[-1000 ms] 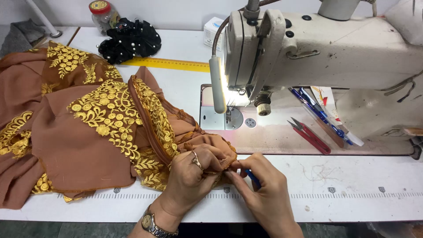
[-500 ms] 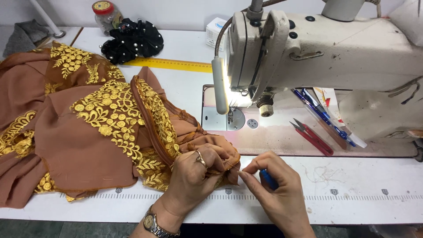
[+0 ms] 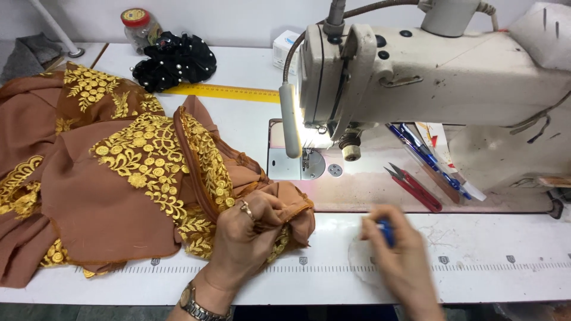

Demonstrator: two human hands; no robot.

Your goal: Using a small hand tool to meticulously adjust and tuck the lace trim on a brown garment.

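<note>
A brown garment (image 3: 89, 196) with gold embroidery lies spread over the left of the white table (image 3: 476, 279). My left hand (image 3: 247, 238), with a ring and a wristwatch, grips a bunched edge of the brown fabric near the table's front. My right hand (image 3: 401, 255) is blurred, off to the right of the cloth, closed around a small blue tool (image 3: 386, 230) whose tip I cannot make out. A white sewing machine (image 3: 428, 77) stands behind, its lamp lit over the needle plate (image 3: 312, 163).
Red thread snips (image 3: 416, 187) and blue pens (image 3: 428, 156) lie under the machine arm. A yellow ruler (image 3: 223, 91), a black beaded cloth (image 3: 175, 60), a red-lidded jar (image 3: 140, 27) and a small white box (image 3: 285, 47) sit at the back.
My right hand has pulled away from the fabric to the right with the blue tool. My left hand keeps its grip on the bunched edge.
</note>
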